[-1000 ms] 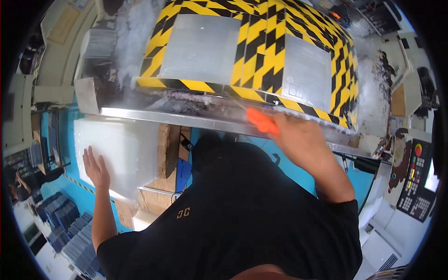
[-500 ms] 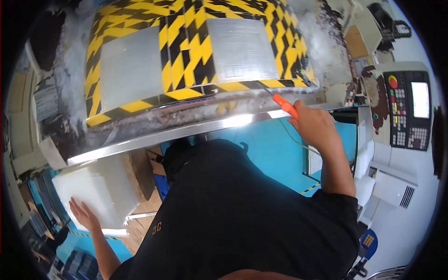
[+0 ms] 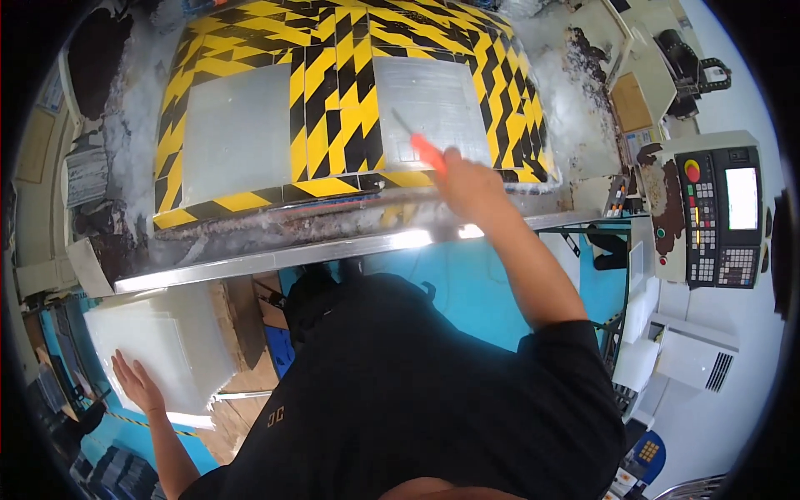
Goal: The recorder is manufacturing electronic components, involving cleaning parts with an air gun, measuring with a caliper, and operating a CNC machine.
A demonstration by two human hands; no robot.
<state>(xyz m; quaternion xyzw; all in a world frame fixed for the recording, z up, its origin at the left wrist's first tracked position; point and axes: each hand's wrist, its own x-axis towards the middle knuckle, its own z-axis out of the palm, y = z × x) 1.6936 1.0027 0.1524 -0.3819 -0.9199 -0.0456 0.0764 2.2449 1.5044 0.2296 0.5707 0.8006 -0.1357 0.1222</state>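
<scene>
My right hand (image 3: 473,190) is closed round an orange-handled tool (image 3: 427,153) with a thin dark metal shaft; its exact kind is too blurred to tell. The shaft points up and left over the right grey panel (image 3: 437,96), and I cannot tell whether its tip touches. Yellow-and-black striped tape (image 3: 342,125) frames this panel and a second, left grey panel (image 3: 237,133). Down at the lower left, my left hand (image 3: 137,387) lies open, fingers spread, on a stack of whitish translucent sheets (image 3: 171,333).
A shiny metal rail (image 3: 317,257) runs along the near edge of the work surface. White fluffy shavings (image 3: 575,125) lie around the taped area. At the right stands a control panel (image 3: 704,217) with a screen and buttons. Wooden boards (image 3: 242,325) adjoin the sheets.
My right hand has moved left and forward with the orange-handled tool, from the near taped edge to over the right panel. My left hand stays on the sheets; the whole view has shifted slightly.
</scene>
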